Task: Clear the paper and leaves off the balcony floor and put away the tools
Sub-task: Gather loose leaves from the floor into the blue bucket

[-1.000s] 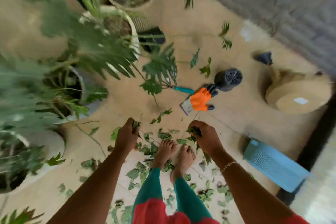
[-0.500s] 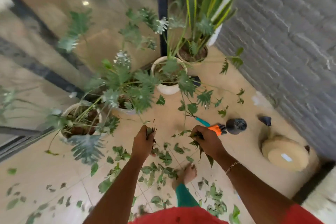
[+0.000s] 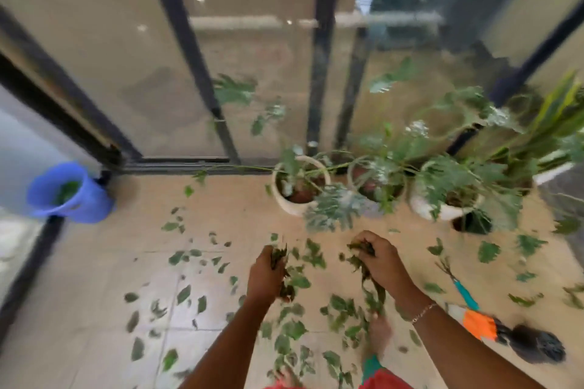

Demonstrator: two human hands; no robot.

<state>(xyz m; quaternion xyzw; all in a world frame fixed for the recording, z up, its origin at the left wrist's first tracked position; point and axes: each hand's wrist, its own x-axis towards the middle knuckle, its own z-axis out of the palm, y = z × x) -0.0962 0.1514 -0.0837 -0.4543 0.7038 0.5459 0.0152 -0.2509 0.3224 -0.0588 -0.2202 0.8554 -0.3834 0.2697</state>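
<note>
Handfuls number two: left hand (image 3: 265, 271) curls its fingers round one clump (image 3: 279, 257); right hand (image 3: 380, 259) grips a longer bunch (image 3: 360, 249) that trails down past the wrist. One blue bucket (image 3: 68, 196), green inside, stands well off to the left of the fingers and beyond them; the left hand is nearer it. Loose leaves (image 3: 294, 330) lie below and around the fingers, too many to count; right of the right-hand fingers lie one teal-handled tool (image 3: 464, 292) and one orange glove (image 3: 475, 324).
</note>
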